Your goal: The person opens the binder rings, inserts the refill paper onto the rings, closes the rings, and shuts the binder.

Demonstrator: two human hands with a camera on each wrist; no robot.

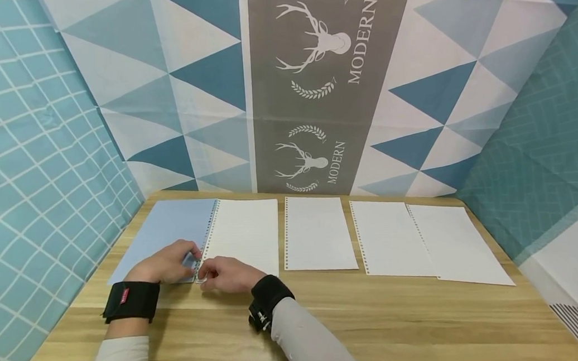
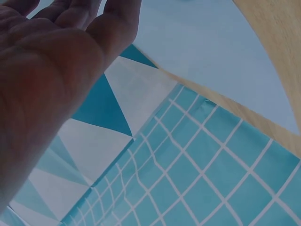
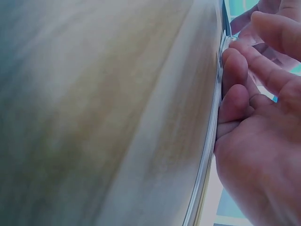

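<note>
A wooden table [image 1: 389, 319] fills the corner, hemmed in by patterned cloth: blue and white triangles with a grey deer banner [image 1: 313, 89] behind, teal grid fabric [image 1: 27, 182] to the person's left.

Across the far half of the table lies a row of paper. At the left end sits an open ring binder [image 1: 207, 236], its pale blue cover [image 1: 164, 231] flat on the wood and a lined page [image 1: 245, 236] on the right side of the rings. Just beside it lies a loose punched sheet [image 1: 317, 233], and further right two more loose sheets [image 1: 424, 241] overlap each other.

Both hands meet at the near end of the binder's spine. The left hand [image 1: 166, 263] rests on the blue cover with its fingertips at the rings; from its wrist view the fingers look fairly straight. The right hand [image 1: 230, 274] has its fingers curled in, pinching at the lowest rings [image 1: 199, 273], its fingertips [image 3: 233, 70] pressed against the edge of the paper stack. Black bands wrap both wrists.
</note>
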